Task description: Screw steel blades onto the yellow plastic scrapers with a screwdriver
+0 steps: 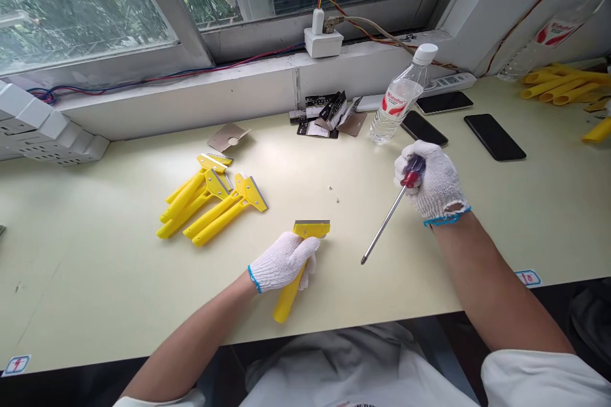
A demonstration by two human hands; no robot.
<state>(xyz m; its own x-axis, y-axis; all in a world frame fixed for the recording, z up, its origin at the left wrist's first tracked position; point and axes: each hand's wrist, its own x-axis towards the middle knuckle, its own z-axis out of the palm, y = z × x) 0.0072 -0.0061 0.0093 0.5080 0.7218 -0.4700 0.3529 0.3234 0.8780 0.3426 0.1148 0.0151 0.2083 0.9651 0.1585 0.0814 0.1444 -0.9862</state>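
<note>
My left hand (287, 259), in a white knit glove with a blue cuff, is closed around a yellow scraper (286, 302). The scraper's head with its metal blade points away from me. My right hand (429, 181), gloved the same way, grips a screwdriver (384, 226) by its red and dark handle, and the shaft slants down to the left. The tip stays apart from the scraper. Two tiny screws (337, 200) lie on the table between and beyond my hands. Several more yellow scrapers (217, 203) lie in a group left of my left hand.
A water bottle (398, 102) stands behind my right hand, near several phones (495, 137). Black packets (329, 114) and a torn cardboard piece (228, 137) lie by the wall. Yellow handles (563, 86) are piled at far right. White boxes (45, 124) stand at left.
</note>
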